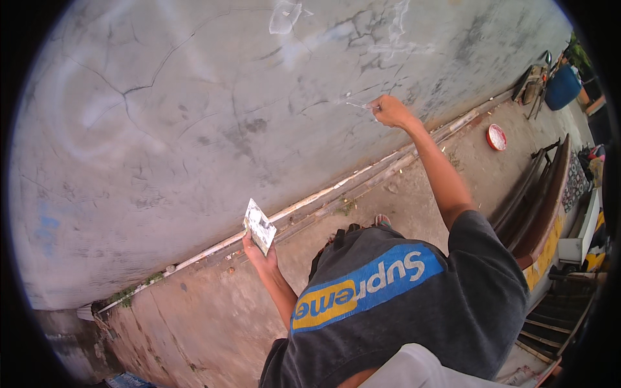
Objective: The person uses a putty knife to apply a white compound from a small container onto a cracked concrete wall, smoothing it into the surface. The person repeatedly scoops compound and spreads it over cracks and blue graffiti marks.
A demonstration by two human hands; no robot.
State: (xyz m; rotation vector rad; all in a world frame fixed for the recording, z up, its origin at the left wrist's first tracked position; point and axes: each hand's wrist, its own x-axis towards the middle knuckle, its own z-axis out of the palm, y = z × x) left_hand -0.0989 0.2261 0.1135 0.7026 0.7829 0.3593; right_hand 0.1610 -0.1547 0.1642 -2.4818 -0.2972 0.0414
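Note:
My left hand (pixel 260 256) is closed around the lower edge of a small flat board (pixel 259 226) smeared with white paste. My right arm reaches up and out toward the cracked grey wall (pixel 213 129). In the fingers of my right hand (pixel 391 112) is a thin, pale tool that looks like a putty knife (pixel 357 105), seen nearly edge-on. Its tip is at or close to the wall, beside a small white dab (pixel 348 94); contact cannot be made out. White patches (pixel 285 17) mark the wall higher up.
A pipe (pixel 310 199) runs along the wall's foot. On the concrete ground to the right is a red bowl (pixel 496 137) with white stuff inside. Beyond stand a brown wooden bench (pixel 543 207) and a blue barrel (pixel 563 87). Weeds (pixel 126 296) grow by the wall at lower left.

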